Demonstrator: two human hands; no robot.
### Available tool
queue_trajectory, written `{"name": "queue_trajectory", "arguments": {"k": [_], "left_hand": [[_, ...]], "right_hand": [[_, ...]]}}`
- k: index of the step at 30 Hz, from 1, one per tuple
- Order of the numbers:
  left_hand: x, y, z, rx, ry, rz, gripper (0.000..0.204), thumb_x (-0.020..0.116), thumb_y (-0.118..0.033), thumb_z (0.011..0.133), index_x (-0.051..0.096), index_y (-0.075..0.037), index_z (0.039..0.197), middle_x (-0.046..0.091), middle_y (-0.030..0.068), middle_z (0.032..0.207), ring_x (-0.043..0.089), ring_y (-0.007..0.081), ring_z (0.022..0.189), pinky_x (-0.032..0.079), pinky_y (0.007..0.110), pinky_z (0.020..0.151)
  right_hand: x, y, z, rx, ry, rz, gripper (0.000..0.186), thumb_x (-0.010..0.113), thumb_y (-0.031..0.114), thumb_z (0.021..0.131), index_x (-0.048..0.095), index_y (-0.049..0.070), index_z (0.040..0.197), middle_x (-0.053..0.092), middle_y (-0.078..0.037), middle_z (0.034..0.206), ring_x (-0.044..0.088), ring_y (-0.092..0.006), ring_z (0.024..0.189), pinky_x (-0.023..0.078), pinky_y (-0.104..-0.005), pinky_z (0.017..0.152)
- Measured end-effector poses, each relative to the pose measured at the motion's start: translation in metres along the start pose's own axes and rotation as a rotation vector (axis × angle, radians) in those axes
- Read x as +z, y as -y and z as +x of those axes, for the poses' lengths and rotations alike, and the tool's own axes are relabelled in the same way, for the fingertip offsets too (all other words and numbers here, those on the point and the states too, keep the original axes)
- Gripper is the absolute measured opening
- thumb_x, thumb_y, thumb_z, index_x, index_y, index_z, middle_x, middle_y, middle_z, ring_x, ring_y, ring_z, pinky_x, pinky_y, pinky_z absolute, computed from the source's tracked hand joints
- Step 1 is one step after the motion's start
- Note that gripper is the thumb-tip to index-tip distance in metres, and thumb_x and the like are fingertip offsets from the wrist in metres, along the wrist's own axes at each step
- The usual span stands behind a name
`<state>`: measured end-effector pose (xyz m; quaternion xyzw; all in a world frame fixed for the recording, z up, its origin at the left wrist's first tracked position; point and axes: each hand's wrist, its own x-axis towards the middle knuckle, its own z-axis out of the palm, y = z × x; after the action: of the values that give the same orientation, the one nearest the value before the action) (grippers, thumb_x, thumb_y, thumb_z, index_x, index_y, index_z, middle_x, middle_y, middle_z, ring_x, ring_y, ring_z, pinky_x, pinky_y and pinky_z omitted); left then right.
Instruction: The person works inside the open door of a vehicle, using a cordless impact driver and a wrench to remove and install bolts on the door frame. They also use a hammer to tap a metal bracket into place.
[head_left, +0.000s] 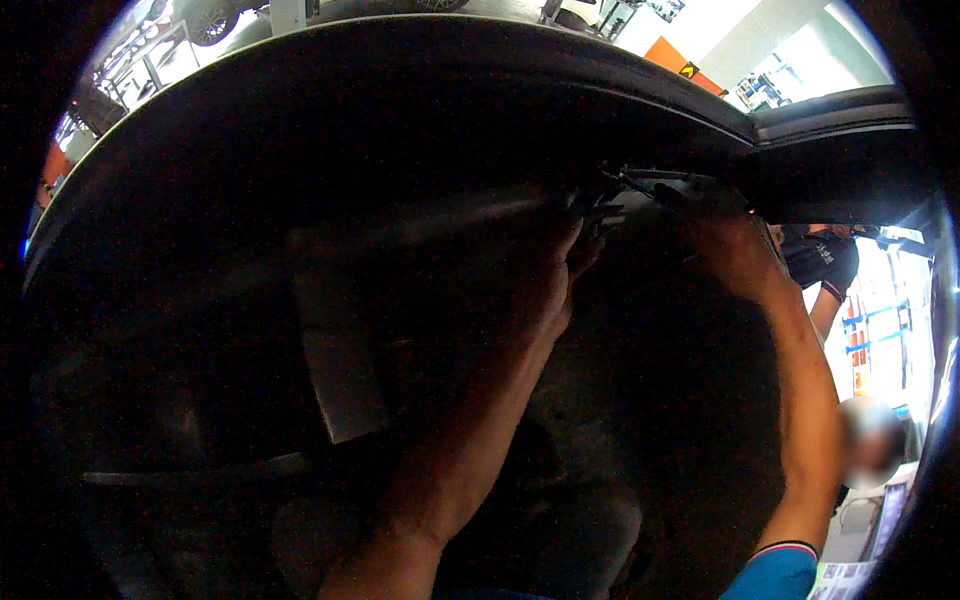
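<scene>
Both of my arms reach up and away from me into deep shadow under a dark curved panel (400,110). My left hand (575,245) is bent at the wrist, its fingers curled at the panel's lower edge. To its right, my right hand (735,245) is closed, with its fingers pointing left toward the other hand. Between the two lies a small grey piece with a thin dark edge (645,187). What either hand grips is lost in the dark, and the fingertips hardly show.
A pale flat strip (340,380) stands in the shadow left of my left forearm. A dark frame (830,120) bounds an opening at the right. Through it a person (820,258) in a dark top shows close to my right arm. Wheels (210,25) show beyond the panel's far rim.
</scene>
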<state>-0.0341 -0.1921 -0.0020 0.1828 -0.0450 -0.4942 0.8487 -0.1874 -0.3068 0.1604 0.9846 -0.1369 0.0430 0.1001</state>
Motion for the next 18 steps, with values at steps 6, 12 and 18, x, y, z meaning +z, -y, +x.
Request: {"name": "queue_trajectory", "arguments": {"k": [6,12,18], "left_hand": [[-0.013,-0.002,0.005,-0.056,-0.011,-0.035,0.027,0.061,-0.013,0.09,0.057,-0.005,0.116,0.058,0.0091,0.112,0.059,0.0198,0.096,0.056,0.034,0.08],[-0.004,-0.008,0.0,0.048,-0.043,0.01,0.029,0.062,-0.012,0.09,0.055,-0.005,0.117,0.058,0.0095,0.112,0.059,0.0207,0.096,0.056,0.035,0.081],[0.002,-0.023,0.007,-0.008,-0.036,0.031,0.027,0.061,-0.014,0.09,0.057,-0.004,0.115,0.058,0.0091,0.11,0.059,0.0186,0.096,0.056,0.033,0.08]], "right_hand": [[0.01,0.021,-0.004,0.076,0.023,-0.001,0.028,0.051,0.017,0.091,0.064,0.01,0.115,0.066,-0.019,0.101,0.062,-0.0403,0.093,0.05,-0.0453,0.081],[0.006,0.049,0.0,0.161,-0.108,0.136,0.027,0.051,0.018,0.092,0.063,0.012,0.116,0.065,-0.021,0.095,0.062,-0.0409,0.084,0.05,-0.0472,0.072],[-0.006,0.131,0.017,0.562,-0.071,0.09,0.035,0.051,0.019,0.091,0.056,0.013,0.125,0.066,-0.021,0.092,0.063,-0.0424,0.083,0.051,-0.0491,0.07]]}}
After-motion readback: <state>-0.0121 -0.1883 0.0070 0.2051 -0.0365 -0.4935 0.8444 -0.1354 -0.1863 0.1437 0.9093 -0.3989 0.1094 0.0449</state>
